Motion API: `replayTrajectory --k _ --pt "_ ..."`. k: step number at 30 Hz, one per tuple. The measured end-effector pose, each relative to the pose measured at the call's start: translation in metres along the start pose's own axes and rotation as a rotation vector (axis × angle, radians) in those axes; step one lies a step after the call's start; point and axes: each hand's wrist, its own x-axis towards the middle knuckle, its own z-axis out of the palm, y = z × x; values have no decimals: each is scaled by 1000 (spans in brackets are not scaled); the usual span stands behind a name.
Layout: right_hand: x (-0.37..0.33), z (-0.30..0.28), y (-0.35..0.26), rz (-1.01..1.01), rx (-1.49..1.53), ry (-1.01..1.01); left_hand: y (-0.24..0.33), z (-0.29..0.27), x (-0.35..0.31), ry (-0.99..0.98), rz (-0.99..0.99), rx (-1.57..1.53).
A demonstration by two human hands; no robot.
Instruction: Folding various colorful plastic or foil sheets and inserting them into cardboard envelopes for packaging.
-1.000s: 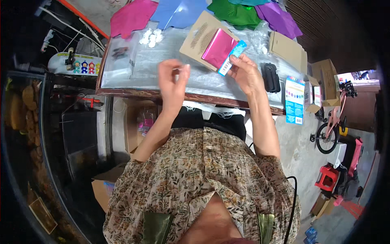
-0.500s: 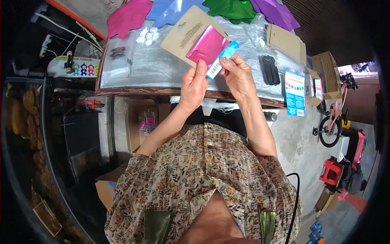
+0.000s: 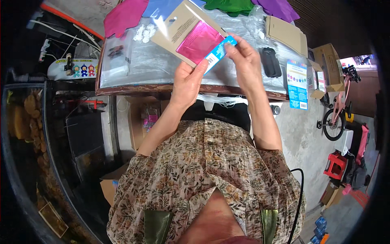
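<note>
A flat packet made of a brown backing card (image 3: 172, 35) in what looks like a glossy clear sleeve is tilted above the table. Folded shiny pink foil (image 3: 199, 42) lies against the card, with a blue strip (image 3: 221, 49) bearing a barcode along its lower right edge. My left hand (image 3: 187, 81) pinches the packet's lower corner, thumb on top near the barcode. At the strip's upper end, my right hand (image 3: 245, 63) grips the edge between thumb and fingers. Both hands are closed on the packet; the fingers beneath it are partly hidden.
Pink (image 3: 124, 17), blue, green (image 3: 229, 7) and purple sheets lie along the table's far side. White bundles (image 3: 144, 33) sit left, a black tray-like object (image 3: 271, 62) right, near stacked brown cards (image 3: 286, 34). A blue printed card (image 3: 297, 85) overhangs the right edge beside cartons (image 3: 327, 67).
The packet has shifted slightly up and left in view, showing more sleeve glare. My right hand has moved up toward the strip's upper end; my left still holds the lower corner.
</note>
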Motion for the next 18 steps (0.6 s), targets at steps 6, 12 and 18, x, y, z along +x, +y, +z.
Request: replayTrajectory --k 6,12,18 --pt "7 -19 6 125 246 -208 3 -11 1 -8 32 159" --pt "5 -23 20 261 398 -159 -5 -13 -5 40 114 222" --pt "3 -20 24 299 422 -117 -13 -19 -11 96 163 360"
